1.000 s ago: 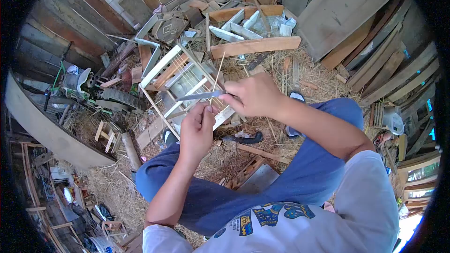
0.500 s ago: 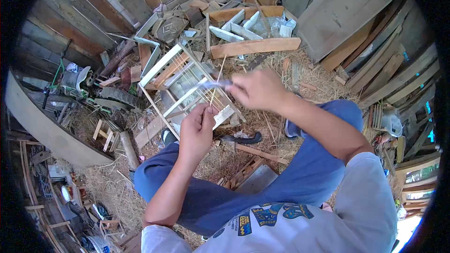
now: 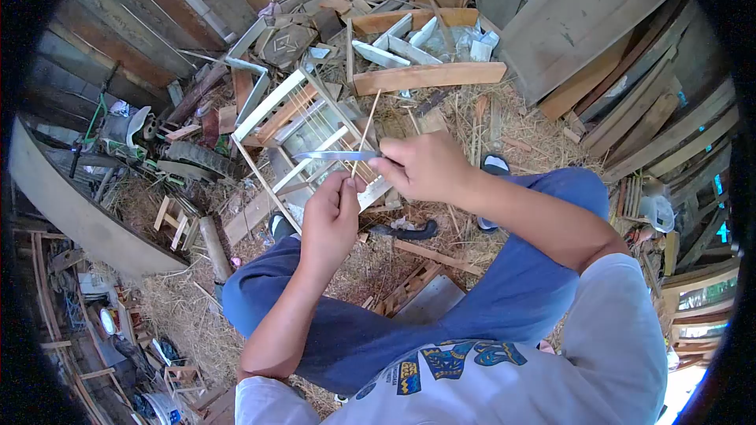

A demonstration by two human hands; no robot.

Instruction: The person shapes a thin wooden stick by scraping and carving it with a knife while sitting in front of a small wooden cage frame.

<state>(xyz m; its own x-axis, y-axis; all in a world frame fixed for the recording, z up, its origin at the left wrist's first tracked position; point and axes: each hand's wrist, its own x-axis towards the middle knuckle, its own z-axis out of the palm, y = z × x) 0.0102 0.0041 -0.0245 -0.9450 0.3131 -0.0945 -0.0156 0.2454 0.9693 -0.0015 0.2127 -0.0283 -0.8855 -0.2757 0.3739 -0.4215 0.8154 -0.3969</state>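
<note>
My left hand [image 3: 334, 208] is closed around the lower end of a thin pale stick [image 3: 368, 123], which points up and slightly right. In my right hand [image 3: 421, 164] is a knife [image 3: 335, 155], its blade stretching left across the stick just above my left fingers. The blade appears to touch the stick. Behind both hands a wooden frame [image 3: 256, 112] with several thin slats stands tilted on the straw. My right fingers cover the knife's handle.
Beyond the frame lies a wooden box [image 3: 429, 76] with white pieces in it. A dark curved tool [image 3: 405, 231] rests between my legs, near a low wooden crate [image 3: 433, 299]. A large curved board [image 3: 94, 208] is at left; planks [image 3: 598, 24] lean at right.
The knife, blurred before, has come down along the stick and now shows sharply with its blade nearly level. My left hand has stayed almost in place.
</note>
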